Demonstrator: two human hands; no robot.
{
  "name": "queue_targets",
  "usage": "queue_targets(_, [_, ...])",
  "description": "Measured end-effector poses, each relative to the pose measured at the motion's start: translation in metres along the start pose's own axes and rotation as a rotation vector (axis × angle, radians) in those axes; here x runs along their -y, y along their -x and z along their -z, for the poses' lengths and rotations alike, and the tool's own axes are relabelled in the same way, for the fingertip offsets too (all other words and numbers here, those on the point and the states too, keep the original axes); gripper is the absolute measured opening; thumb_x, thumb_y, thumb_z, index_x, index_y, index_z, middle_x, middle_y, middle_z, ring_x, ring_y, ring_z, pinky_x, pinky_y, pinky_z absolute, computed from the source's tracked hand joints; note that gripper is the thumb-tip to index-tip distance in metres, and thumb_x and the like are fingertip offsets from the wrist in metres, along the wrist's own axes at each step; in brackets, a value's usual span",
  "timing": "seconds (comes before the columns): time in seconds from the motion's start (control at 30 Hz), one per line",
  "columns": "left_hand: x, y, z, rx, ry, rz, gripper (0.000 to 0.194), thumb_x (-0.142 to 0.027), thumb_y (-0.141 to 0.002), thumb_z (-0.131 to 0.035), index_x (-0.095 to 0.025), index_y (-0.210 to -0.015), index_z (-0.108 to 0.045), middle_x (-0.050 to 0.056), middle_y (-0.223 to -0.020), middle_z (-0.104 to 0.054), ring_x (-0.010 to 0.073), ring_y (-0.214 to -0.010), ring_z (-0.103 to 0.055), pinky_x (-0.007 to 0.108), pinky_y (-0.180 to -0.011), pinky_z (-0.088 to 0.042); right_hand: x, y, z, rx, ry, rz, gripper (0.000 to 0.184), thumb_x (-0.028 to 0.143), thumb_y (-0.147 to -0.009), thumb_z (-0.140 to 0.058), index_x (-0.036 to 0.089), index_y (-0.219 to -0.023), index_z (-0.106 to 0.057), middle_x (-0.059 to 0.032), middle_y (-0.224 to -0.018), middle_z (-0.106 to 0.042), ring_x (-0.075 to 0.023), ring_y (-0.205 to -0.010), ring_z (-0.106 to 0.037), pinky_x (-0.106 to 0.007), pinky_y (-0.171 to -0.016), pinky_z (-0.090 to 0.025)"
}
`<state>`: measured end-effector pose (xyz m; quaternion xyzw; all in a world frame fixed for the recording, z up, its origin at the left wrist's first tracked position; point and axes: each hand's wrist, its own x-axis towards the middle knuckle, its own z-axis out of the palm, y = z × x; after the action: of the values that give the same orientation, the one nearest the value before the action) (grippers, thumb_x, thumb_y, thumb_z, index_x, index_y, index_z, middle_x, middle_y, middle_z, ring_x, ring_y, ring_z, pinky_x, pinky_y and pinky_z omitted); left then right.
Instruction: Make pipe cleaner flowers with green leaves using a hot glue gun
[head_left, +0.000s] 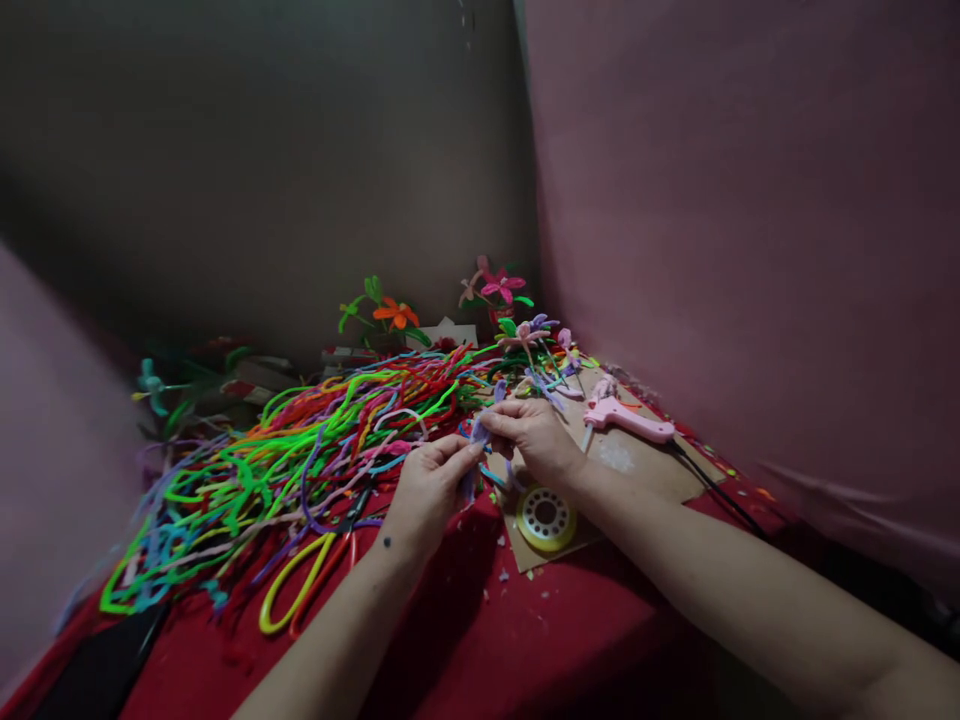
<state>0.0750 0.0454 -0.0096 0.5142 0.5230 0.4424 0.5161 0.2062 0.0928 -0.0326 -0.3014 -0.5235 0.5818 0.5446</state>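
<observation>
Between my two hands is a purple pipe cleaner [481, 431], bent into small loops, with a tail hanging below. My left hand [429, 487] pinches it from the left, thumb and forefinger pressed together. From the right, my right hand [534, 432] grips its upper part with closed fingers. The fingertips nearly meet and hide part of the bent shape. Below my right hand lies a yellow tape roll [547, 518] with a holed white core. Left of my left wrist are scissors [300, 580] with yellow and orange handles.
A large heap of coloured pipe cleaners [300, 450] spreads leftward over the red cloth [480, 640]. A pink glue gun [634, 418] rests on cardboard [675, 470], its black cord [720, 490] running right. Pipe-cleaner flowers [502, 284] stand at the back before the walls.
</observation>
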Motion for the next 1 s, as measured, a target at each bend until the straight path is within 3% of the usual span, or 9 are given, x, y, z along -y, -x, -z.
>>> queue_targets(0.37, [0.001,0.006,0.002,-0.033,-0.111,-0.147,0.024,-0.031,-0.071,-0.065,-0.014,-0.055,-0.057,-0.006,-0.045,-0.044,0.0042,-0.041,-0.032,0.018,-0.040,-0.023,-0.001,0.004,-0.005,-0.010,-0.105,-0.061,0.029,0.041,-0.066,-0.067,0.014,-0.060,-0.057,0.0039,-0.043,-0.051,-0.0064,-0.035,-0.042,-0.019,-0.035,-0.030])
queue_targets(0.53, [0.008,0.007,0.002,-0.063,-0.153,-0.163,0.027,-0.034,-0.071,-0.066,-0.014,-0.055,-0.057,-0.007,-0.044,-0.041,0.0044,-0.041,-0.032,0.018,-0.041,-0.024,-0.002,0.002,-0.006,0.050,-0.038,-0.109,0.030,0.042,-0.067,-0.065,0.014,-0.060,-0.056,0.0026,-0.045,-0.052,-0.0076,-0.036,-0.044,-0.021,-0.037,-0.035])
queue_targets(0.6, [0.010,0.007,0.005,-0.063,-0.125,-0.119,0.028,-0.037,-0.070,-0.067,-0.014,-0.057,-0.058,-0.007,-0.045,-0.042,0.0042,-0.040,-0.031,0.018,-0.039,-0.022,0.005,0.002,0.000,0.081,-0.003,-0.133,0.028,0.041,-0.072,-0.061,0.013,-0.070,-0.059,-0.0002,-0.052,-0.057,-0.0101,-0.039,-0.049,-0.023,-0.040,-0.039])
queue_targets(0.67, [0.011,0.008,0.011,-0.071,-0.094,-0.076,0.029,-0.040,-0.069,-0.067,-0.014,-0.061,-0.059,-0.006,-0.045,-0.043,0.0043,-0.039,-0.032,0.018,-0.039,-0.021,0.017,0.006,0.015,0.046,0.117,-0.097,0.028,0.036,-0.080,-0.052,0.014,-0.095,-0.060,-0.0041,-0.071,-0.064,-0.0135,-0.053,-0.056,-0.026,-0.047,-0.044])
queue_targets(0.77, [0.010,0.010,0.020,-0.097,-0.044,-0.063,0.030,-0.043,-0.068,-0.069,-0.013,-0.070,-0.062,-0.007,-0.046,-0.042,0.0037,-0.039,-0.031,0.017,-0.039,-0.020,0.035,0.022,0.050,-0.161,0.955,0.158,0.034,0.020,-0.082,-0.046,0.014,-0.114,-0.056,-0.0118,-0.101,-0.064,-0.0202,-0.089,-0.058,-0.032,-0.075,-0.045])
queue_targets(0.8, [0.010,0.010,0.022,-0.101,-0.032,-0.063,0.031,-0.043,-0.068,-0.069,-0.013,-0.072,-0.063,-0.008,-0.045,-0.041,0.0035,-0.039,-0.030,0.017,-0.038,-0.020,0.040,0.029,0.064,-0.209,1.280,0.166,0.033,0.016,-0.081,-0.045,0.011,-0.113,-0.056,-0.0158,-0.108,-0.061,-0.0244,-0.099,-0.054,-0.036,-0.082,-0.042])
queue_targets(0.87, [0.012,0.010,0.023,-0.095,-0.009,-0.051,0.032,-0.044,-0.068,-0.069,-0.013,-0.073,-0.063,-0.008,-0.044,-0.038,0.0032,-0.038,-0.028,0.017,-0.037,-0.019,0.043,0.042,0.088,-0.261,1.774,-0.024,0.033,0.018,-0.082,-0.044,0.008,-0.111,-0.056,-0.0208,-0.109,-0.059,-0.0312,-0.101,-0.051,-0.041,-0.081,-0.040])
queue_targets(1.0, [0.020,0.007,0.018,-0.043,0.047,-0.019,0.031,-0.043,-0.066,-0.070,-0.014,-0.070,-0.060,-0.009,-0.044,-0.038,0.0031,-0.037,-0.028,0.016,-0.036,-0.019,0.031,0.050,0.117,-0.272,1.875,-0.137,0.040,0.009,-0.078,-0.041,0.004,-0.117,-0.052,-0.0240,-0.104,-0.059,-0.0324,-0.095,-0.053,-0.040,-0.075,-0.039])
